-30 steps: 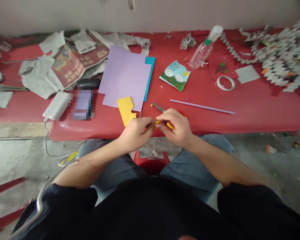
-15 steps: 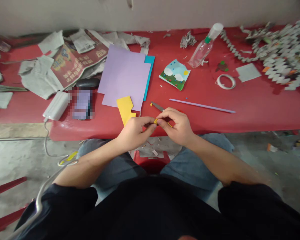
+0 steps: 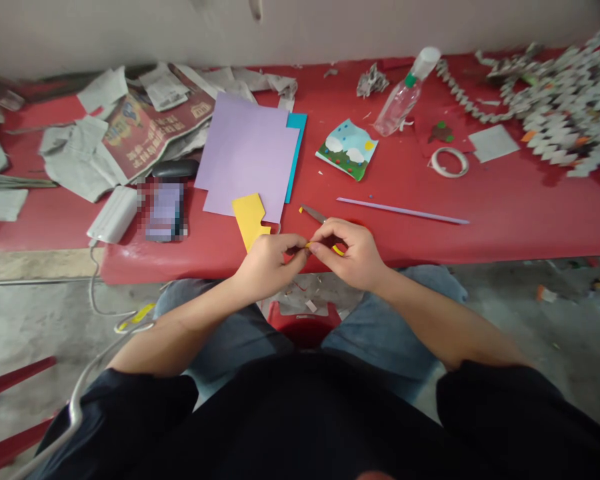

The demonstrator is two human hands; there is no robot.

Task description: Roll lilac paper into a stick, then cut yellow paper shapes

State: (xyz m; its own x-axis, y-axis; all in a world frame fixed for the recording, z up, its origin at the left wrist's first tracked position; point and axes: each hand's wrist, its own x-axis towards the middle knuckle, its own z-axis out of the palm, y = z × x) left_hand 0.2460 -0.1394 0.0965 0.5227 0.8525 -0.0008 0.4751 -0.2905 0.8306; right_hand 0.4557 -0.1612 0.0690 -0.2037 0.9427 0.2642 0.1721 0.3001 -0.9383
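Between the fingertips of both hands is a tiny piece of yellow paper (image 3: 309, 245), mostly hidden by the fingers. My left hand (image 3: 267, 263) pinches it from the left, and my right hand (image 3: 353, 253) pinches it from the right. Just beyond my right hand lie scissors (image 3: 314, 214), their blades showing and a yellow handle loop partly visible beneath the hand. A yellow scrap sits near the blade tip. Behind my left hand, a cut sheet of yellow paper (image 3: 250, 217) overlaps a stack of purple paper (image 3: 247, 157).
On the red table (image 3: 520, 227) are a thin purple paper strip (image 3: 403, 211), a small painted picture (image 3: 347, 150), a clear bottle (image 3: 403, 100) and a tape roll (image 3: 449, 162). Folded paper chains (image 3: 570, 107) fill the right; newspaper (image 3: 155, 133), a phone (image 3: 165, 210) and a white power bank (image 3: 114, 215) lie left.
The yellow piece has turned slightly between my fingertips and less of it shows. Both hands stay in nearly the same place; the view has shifted a little.
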